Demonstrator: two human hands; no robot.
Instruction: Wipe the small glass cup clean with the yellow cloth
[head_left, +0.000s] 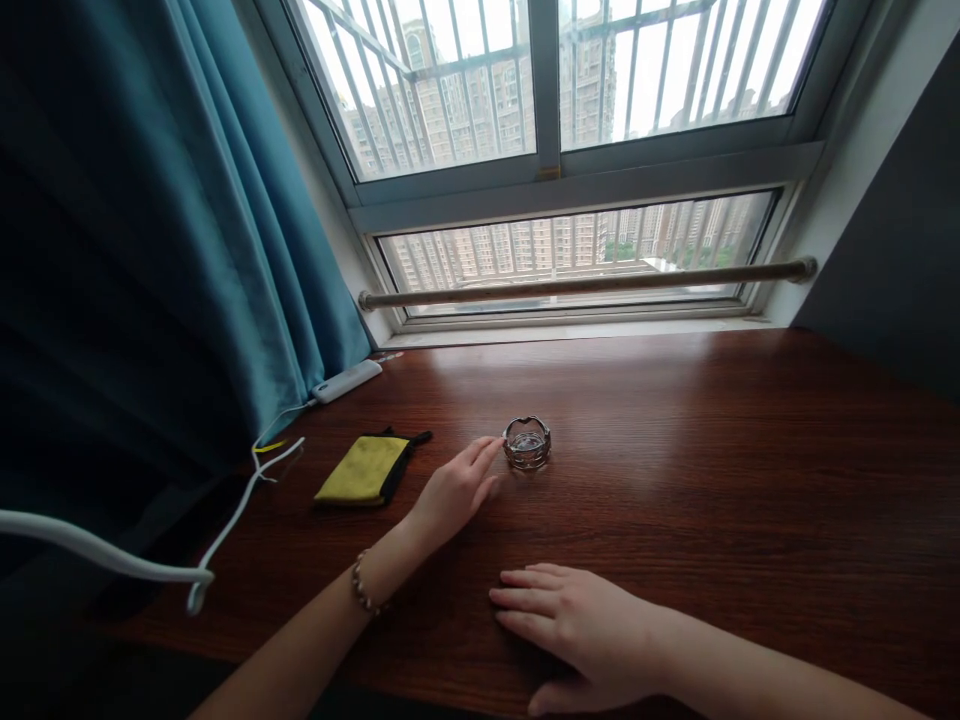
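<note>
A clear glass ashtray (527, 445) with a notched rim stands upright on the dark red-brown wooden table (712, 480). My left hand (459, 488), with a beaded bracelet at its wrist, reaches to the ashtray's left side. Its fingers are stretched out, their tips at or very near the glass; I cannot tell whether they touch. My right hand (574, 620) lies palm down on the table nearer to me, fingers spread and holding nothing. Left of my left hand lies a folded yellow cloth (364, 470) with black edging.
At the back left, a white power strip (347, 382) lies beside the blue curtain (277, 250). A white cable (97, 552) loops in at the left edge. Behind the table is a window with a horizontal rail (592, 287) across its lower part.
</note>
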